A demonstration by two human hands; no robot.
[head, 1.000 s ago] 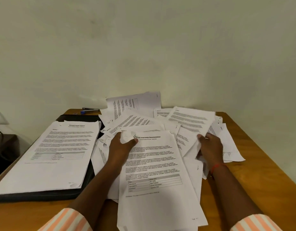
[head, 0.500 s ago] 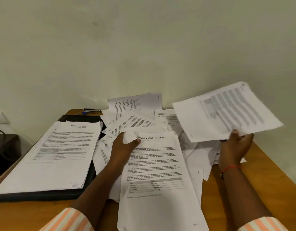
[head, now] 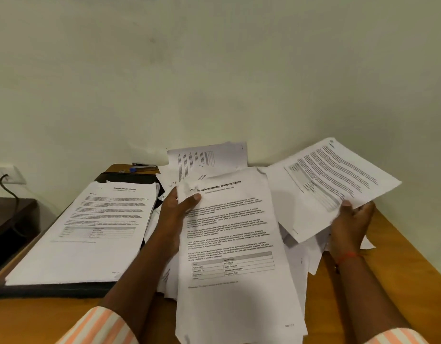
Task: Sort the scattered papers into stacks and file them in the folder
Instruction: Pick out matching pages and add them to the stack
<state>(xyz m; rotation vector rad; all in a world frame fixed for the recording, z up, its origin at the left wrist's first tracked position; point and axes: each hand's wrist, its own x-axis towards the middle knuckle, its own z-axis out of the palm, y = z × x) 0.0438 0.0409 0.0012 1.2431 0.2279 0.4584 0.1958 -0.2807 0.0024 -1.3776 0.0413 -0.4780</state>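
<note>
White internship stack point(head: 234, 244): lying between the hands, being pinched at its crumpled top corner by the left hand point(head: 176, 214), thumb pressing on top.
Loose sheet point(head: 333, 180): being held clear of the pile by the right hand point(head: 351, 224), fingers curling round its near edge, page tilting up and away.
Scattered papers point(head: 207, 157): lying beyond and beneath both hands, overlapping at all angles.
Black folder point(head: 53, 290): lying flat to the left of the left hand, carrying the health report stack point(head: 90, 232).
Risk, fanning: being gripped by one corner only, so the internship stack is likely to be sliding apart across the bench point(head: 400, 269).
Risk, tearing: pulling on that already creased corner, possibly ripping the top page.
Risk, misfiling: raised sheet's heading blurring and pointing away, so possibly landing on the wrong stack.
Risk, sweeping: right wrist resting near loose pages, possibly dragging some off the bench edge.
Writing, centre: "Sample Internship Documentation" heading the top page; table cell reading "Sample Administration".
Writing, left: "Sample Health Report", faintly.
Writing, elsewhere: too small or blurred for reading.
</note>
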